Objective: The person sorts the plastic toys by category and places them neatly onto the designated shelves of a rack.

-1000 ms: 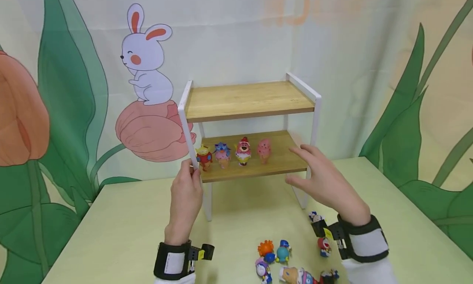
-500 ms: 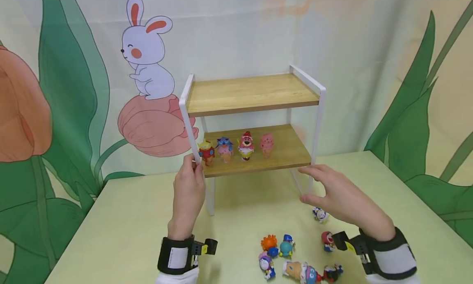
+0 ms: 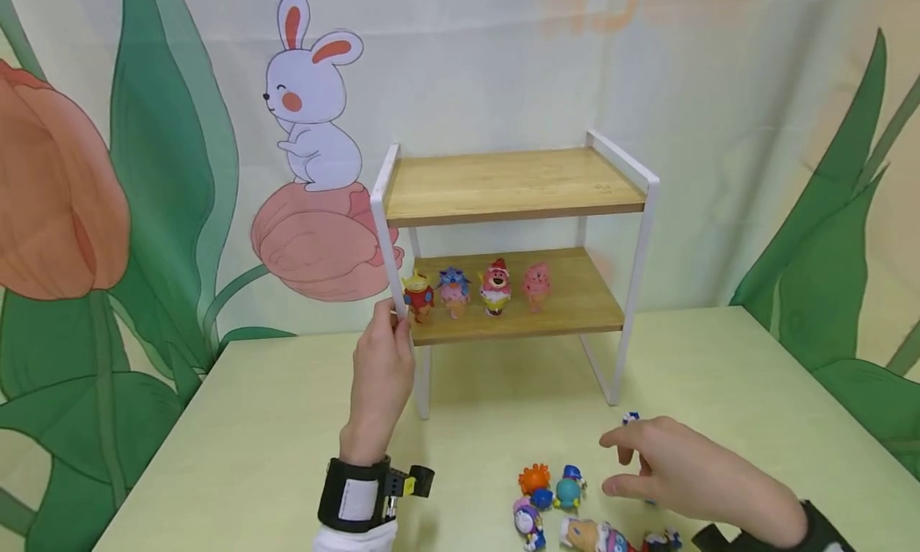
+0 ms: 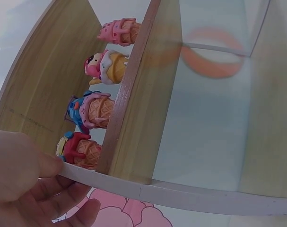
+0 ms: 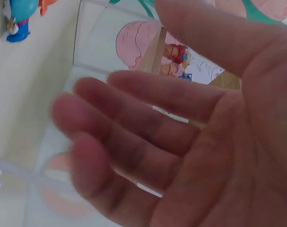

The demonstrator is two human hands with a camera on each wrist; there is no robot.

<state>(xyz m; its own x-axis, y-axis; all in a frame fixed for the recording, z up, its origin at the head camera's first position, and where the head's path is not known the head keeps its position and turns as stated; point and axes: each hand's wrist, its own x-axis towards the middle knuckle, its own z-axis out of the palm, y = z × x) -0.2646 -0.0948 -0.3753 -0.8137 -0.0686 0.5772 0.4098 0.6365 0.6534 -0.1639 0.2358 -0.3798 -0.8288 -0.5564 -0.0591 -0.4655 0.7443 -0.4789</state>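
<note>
Along the back hangs a printed curtain (image 3: 474, 89), and in front of it spreads the pale green table (image 3: 273, 440). On that stands the white-framed rack (image 3: 513, 184) with its two wooden boards. From here I can see the left hand (image 3: 381, 372) gripping the rack's left front upright, thumb and fingers closed about it. The right hand (image 3: 676, 464) hovers over the table with nothing in it, fingers loosely bent and the thumb well apart from them. Of the toys, a cone figure (image 3: 592, 534) lies on its side on the table. Four others make a row on the lower board: red-bodied toy (image 3: 418, 295), blue-topped toy (image 3: 454, 291), red-hatted toy (image 3: 495, 288) and pink toy (image 3: 537, 286), all upright. I'd call the work partway: those four look placed, while the loose ones seem left over. Near the cone figure are purple toy (image 3: 528, 522), teal toy (image 3: 568, 490), orange toy (image 3: 534, 478) and dark toy (image 3: 660, 541); a blue-and-white toy (image 3: 630, 417) shows only partly behind the right hand, so I can't count them surely.
</note>
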